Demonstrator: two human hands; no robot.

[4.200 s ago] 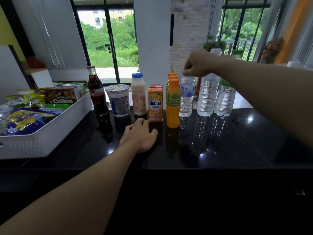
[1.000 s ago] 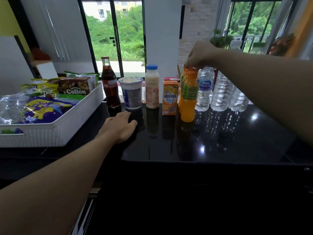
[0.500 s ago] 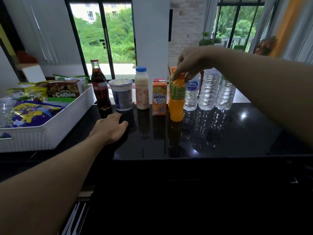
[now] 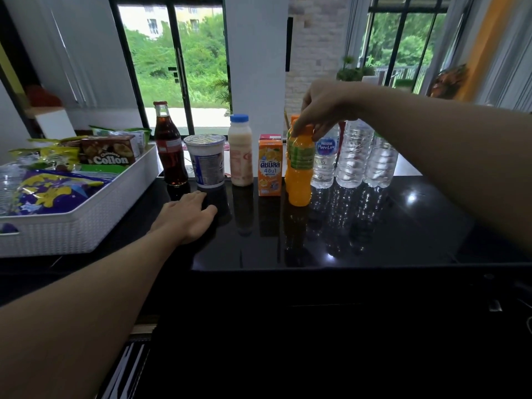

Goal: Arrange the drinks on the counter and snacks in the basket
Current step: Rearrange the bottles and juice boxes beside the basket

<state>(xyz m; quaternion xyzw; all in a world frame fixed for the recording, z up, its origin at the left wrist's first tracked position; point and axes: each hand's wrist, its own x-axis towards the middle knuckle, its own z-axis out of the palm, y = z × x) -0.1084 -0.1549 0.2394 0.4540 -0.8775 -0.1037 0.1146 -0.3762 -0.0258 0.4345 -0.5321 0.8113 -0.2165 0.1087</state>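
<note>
A row of drinks stands on the black counter: cola bottle, yoghurt cup, milk bottle, orange juice carton, orange juice bottle with more orange bottles hidden behind it, and three water bottles. My right hand grips the cap of the front orange juice bottle from above. My left hand rests flat on the counter in front of the yoghurt cup, holding nothing. The white basket at the left holds snack packs, among them a Collon box.
A red carton peeks out behind the orange juice carton. The counter's front edge runs just below my left hand. Windows and a white pillar stand behind the drinks. The basket touches the counter's left side.
My right hand moved from the water bottle cap to the front orange juice bottle's cap and closed on it. My left hand stayed flat on the counter.
</note>
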